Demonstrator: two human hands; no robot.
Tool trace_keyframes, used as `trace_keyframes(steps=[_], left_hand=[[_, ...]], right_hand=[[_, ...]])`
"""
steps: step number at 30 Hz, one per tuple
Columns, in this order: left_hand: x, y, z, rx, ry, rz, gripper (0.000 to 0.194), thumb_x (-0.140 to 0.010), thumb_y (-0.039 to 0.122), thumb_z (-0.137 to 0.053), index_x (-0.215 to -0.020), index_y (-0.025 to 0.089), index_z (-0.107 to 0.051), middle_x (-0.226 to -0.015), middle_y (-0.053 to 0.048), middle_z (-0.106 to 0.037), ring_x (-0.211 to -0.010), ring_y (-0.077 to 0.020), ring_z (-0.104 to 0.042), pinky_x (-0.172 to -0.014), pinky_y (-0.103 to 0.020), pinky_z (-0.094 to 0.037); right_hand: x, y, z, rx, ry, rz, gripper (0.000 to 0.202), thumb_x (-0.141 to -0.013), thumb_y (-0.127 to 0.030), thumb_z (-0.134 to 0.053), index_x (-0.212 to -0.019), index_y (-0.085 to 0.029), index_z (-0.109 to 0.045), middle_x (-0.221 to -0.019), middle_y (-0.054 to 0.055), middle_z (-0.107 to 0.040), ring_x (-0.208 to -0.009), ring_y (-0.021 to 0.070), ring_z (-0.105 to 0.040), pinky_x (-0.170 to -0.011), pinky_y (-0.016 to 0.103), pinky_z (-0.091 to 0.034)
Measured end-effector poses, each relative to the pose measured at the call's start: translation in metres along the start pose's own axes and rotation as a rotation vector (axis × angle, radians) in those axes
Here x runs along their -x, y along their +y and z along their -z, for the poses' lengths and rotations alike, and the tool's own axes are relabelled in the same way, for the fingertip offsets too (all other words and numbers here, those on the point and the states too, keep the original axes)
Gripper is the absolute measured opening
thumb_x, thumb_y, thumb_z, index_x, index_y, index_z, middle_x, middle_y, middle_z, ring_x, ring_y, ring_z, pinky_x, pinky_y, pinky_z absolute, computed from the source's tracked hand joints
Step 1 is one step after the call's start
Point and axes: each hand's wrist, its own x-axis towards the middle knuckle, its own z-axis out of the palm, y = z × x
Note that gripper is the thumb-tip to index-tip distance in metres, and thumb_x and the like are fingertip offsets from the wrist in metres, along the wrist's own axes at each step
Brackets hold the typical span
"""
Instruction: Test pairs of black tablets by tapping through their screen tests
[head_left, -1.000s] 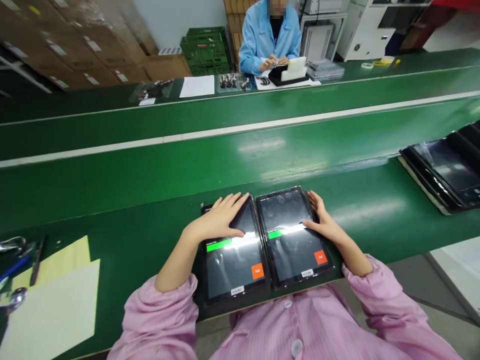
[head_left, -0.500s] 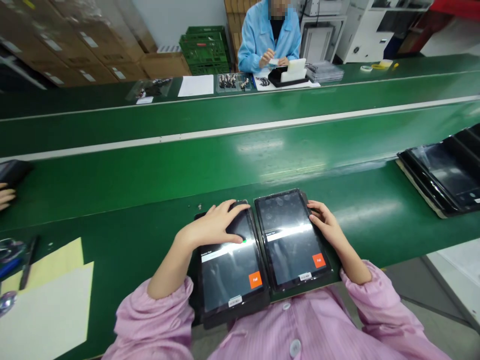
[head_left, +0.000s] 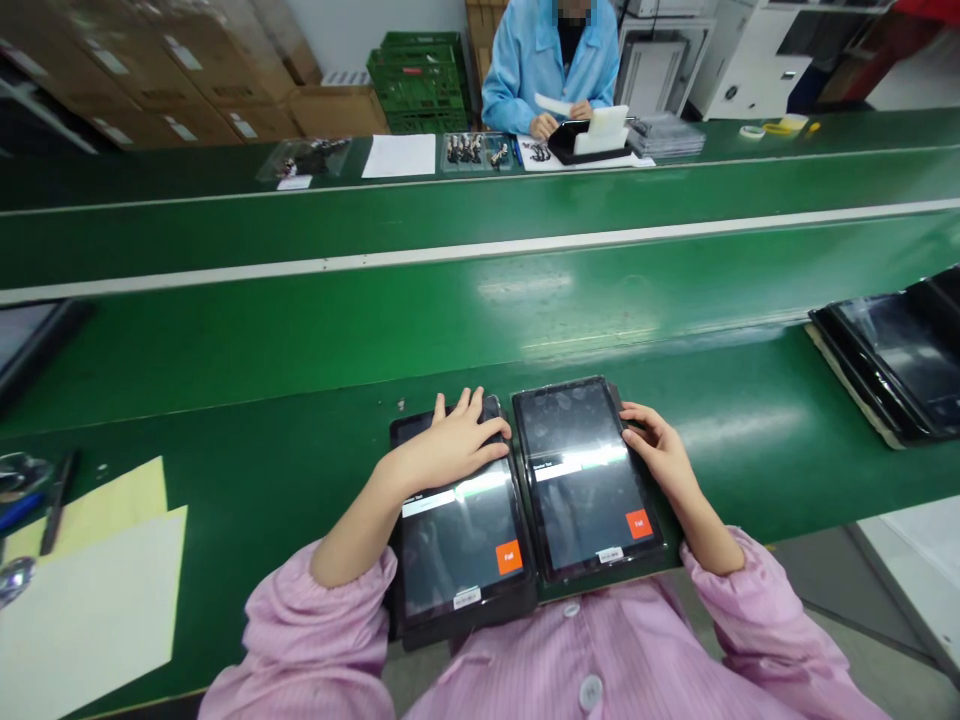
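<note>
Two black tablets lie side by side at the near edge of the green bench, each with an orange "Fail" box on its screen. My left hand [head_left: 455, 443] is spread flat over the upper part of the left tablet [head_left: 461, 550], fingers apart, and covers part of its screen. At the right edge of the right tablet [head_left: 585, 500], my right hand [head_left: 654, 445] rests with bent fingers touching its side near the upper corner. The fingertips of the right hand are partly hidden by that edge.
Yellow and white sheets [head_left: 90, 610] with a pen [head_left: 58, 505] lie at the left. Stacked tablets [head_left: 900, 350] are at the right; another device [head_left: 34, 345] is at the far left. A person in blue [head_left: 551, 70] sits across the bench.
My left hand has shifted slightly right and its fingers now point more upward. The co-worker's hands have lowered. At the far left, a hand has left view and more of the device shows.
</note>
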Motion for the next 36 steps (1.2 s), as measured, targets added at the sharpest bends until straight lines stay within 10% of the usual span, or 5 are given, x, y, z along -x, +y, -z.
trace_keyframes(steps=[18, 29, 36], left_hand=[[-0.005, 0.008, 0.001, -0.184, 0.146, 0.064, 0.04, -0.104, 0.028, -0.029, -0.124, 0.025, -0.063, -0.149, -0.017, -0.05, -0.14, -0.0367, -0.044, -0.109, -0.078, -0.018], [-0.002, 0.005, 0.007, -0.147, 0.121, 0.011, 0.036, -0.105, 0.037, -0.037, -0.128, 0.026, -0.061, -0.15, -0.02, -0.047, -0.146, -0.0382, -0.034, -0.11, -0.078, -0.016], [0.069, 0.038, -0.064, -0.22, 0.379, -0.204, 0.077, -0.081, 0.057, -0.073, -0.145, 0.025, -0.045, -0.164, -0.021, -0.022, -0.15, -0.0461, -0.016, -0.108, -0.082, -0.012]], right_hand=[[-0.004, -0.012, 0.002, 0.033, -0.061, 0.018, 0.038, -0.08, -0.036, -0.067, -0.117, -0.029, -0.069, -0.127, 0.006, -0.058, -0.12, 0.0271, -0.056, -0.101, 0.043, -0.051], [-0.005, -0.004, 0.002, 0.084, -0.075, 0.038, 0.043, -0.084, -0.038, -0.063, -0.126, -0.03, -0.062, -0.131, 0.008, -0.056, -0.124, 0.0275, -0.053, -0.102, 0.044, -0.049], [-0.015, -0.015, 0.009, 0.209, -0.075, 0.247, 0.045, -0.092, -0.044, -0.058, -0.133, -0.027, -0.054, -0.133, 0.011, -0.059, -0.122, 0.0285, -0.057, -0.098, 0.046, -0.052]])
